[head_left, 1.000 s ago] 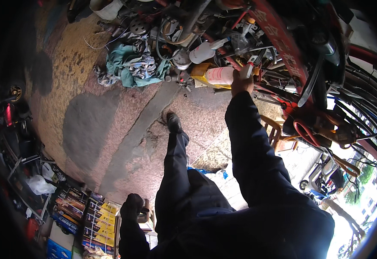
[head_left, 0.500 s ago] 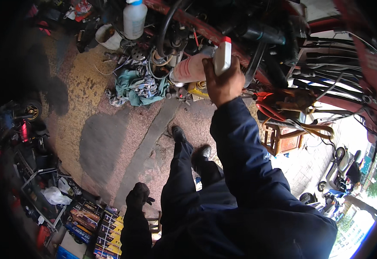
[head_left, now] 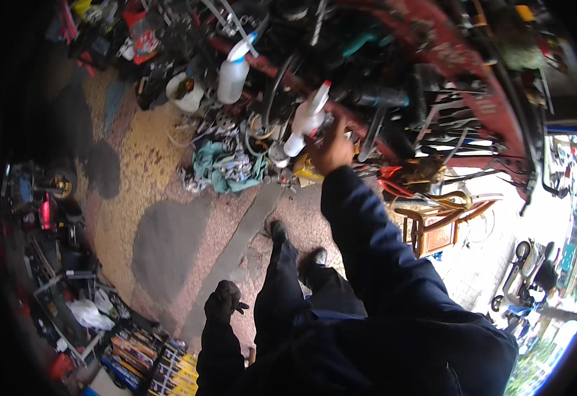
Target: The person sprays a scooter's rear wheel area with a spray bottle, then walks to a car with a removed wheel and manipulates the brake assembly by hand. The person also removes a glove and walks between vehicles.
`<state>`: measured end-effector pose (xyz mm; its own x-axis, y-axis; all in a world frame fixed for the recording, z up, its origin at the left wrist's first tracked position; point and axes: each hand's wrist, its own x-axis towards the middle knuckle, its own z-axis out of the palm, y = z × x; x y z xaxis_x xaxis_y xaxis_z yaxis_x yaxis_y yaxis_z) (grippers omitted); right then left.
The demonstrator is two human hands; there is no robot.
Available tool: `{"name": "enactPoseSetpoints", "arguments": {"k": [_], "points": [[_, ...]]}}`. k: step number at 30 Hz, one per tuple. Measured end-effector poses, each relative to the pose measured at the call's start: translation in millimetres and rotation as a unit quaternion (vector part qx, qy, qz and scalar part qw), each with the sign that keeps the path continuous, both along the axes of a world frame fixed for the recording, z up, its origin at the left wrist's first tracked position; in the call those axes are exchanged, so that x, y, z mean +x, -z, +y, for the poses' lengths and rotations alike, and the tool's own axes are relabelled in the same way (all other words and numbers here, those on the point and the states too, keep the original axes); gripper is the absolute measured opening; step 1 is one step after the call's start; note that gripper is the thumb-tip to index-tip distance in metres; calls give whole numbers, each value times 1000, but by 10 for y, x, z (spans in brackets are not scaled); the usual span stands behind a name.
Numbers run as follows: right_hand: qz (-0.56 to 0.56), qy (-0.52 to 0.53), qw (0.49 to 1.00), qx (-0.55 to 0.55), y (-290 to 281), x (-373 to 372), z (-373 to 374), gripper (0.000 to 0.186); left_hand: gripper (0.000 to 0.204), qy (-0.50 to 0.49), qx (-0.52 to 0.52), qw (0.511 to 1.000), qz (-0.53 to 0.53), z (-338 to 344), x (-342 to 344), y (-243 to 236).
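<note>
A spray bottle (head_left: 308, 121) with a pale body, a white head and a red tip stands at the edge of the cluttered red bench. My right hand (head_left: 333, 146), bare, is close against its right side, the thumb toward the bottle and the fingers apart, no longer wrapped round the head. My left hand (head_left: 222, 300), looking dark as if gloved, hangs low beside my leg. Its fingers are curled, and whatever may be inside them is hidden. A second spray bottle (head_left: 233, 80), with a blue-and-white head, stands farther left.
Crumpled teal and grey rags (head_left: 225, 165) lie below the bottles. A whitish bucket (head_left: 185, 92) is at the left. The red metal bench (head_left: 427, 39) carries hoses and tools. A wooden chair (head_left: 437, 228) stands at right, a scooter (head_left: 532, 257) outside, and boxes (head_left: 169, 369) at lower left.
My right hand has brought the spray bottle to the bench and loosened from its head. The view has shifted, with the scene sliding down. My left hand stays low with curled fingers.
</note>
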<state>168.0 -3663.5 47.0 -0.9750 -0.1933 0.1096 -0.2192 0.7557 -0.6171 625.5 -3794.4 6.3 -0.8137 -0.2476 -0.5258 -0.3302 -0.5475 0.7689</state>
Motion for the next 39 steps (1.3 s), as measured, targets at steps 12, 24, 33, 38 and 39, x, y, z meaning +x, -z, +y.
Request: {"name": "enactPoseSetpoints", "arguments": {"k": [12, 24, 33, 38, 39], "points": [[-323, -209, 835, -394, -1366, 1169, 1464, 63, 27, 327, -193, 914, 144, 784, -2880, -1798], [-162, 141, 941, -262, -1535, 3088, 4373, 39, 35, 537, -174, 793, 229, 3180, -2715, -1869], [-227, 532, 750, -322, -794, 5030, 5655, 32, 24, 443, -82, 806, 384, 3975, -3656, -2187], [-227, 505, 716, -425, -719, 4913, 5935, 28, 34, 74, -346, 771, 530, 3938, -5158, -2996], [-249, 500, 692, -458, -745, 4820, 6046, 27, 32, 106, -158, 813, 551, 3829, -5539, -3234]]}}
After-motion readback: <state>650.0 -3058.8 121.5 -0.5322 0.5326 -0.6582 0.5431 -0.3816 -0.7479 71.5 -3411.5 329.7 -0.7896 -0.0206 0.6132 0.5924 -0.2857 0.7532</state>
